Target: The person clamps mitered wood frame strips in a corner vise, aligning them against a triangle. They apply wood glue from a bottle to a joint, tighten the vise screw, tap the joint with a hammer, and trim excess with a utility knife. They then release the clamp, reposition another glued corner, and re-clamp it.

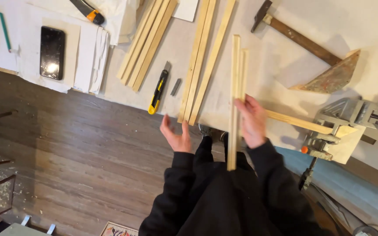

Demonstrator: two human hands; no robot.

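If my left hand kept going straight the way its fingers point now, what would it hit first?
Probably the near ends of the wooden strips lying at the table edge; the open left hand points up toward them. The yellow utility knife lies just to their left. Depth is unclear.

Left hand [176,135] is up and open, palm turned inward, fingers spread and curled a little, gripping nothing. Right hand [252,122] is closed, fingers wrapped over, back of the hand facing the camera. Both forearms, in black sleeves, reach forward from the body.
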